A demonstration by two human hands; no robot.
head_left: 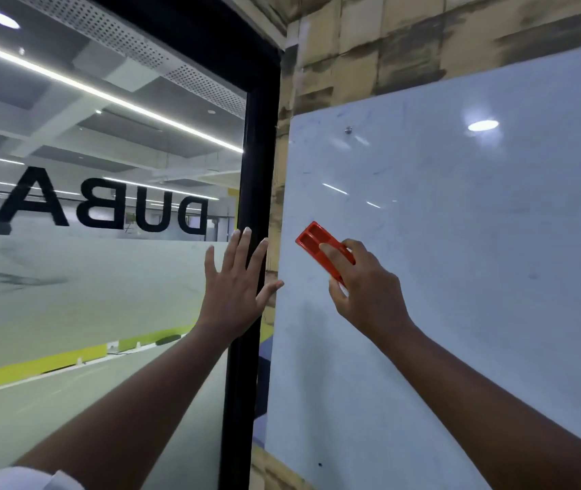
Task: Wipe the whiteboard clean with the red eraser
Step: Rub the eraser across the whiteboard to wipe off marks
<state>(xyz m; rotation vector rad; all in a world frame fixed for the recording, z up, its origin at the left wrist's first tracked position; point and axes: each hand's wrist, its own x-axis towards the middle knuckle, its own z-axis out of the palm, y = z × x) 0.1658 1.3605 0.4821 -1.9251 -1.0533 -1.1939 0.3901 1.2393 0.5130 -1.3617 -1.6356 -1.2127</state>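
Note:
The whiteboard fills the right half of the view, mounted on a tan block wall, with faint grey smudges and thin marker traces on it. My right hand grips the red eraser and holds it flat against the board near its left edge, index finger lying along the eraser's back. My left hand is spread, fingers straight, pressed flat on the black door frame just left of the board.
A glass partition with a frosted band and mirrored black letters takes up the left half. A small metal mounting screw sits near the board's upper left. A strip of tan wall separates frame and board.

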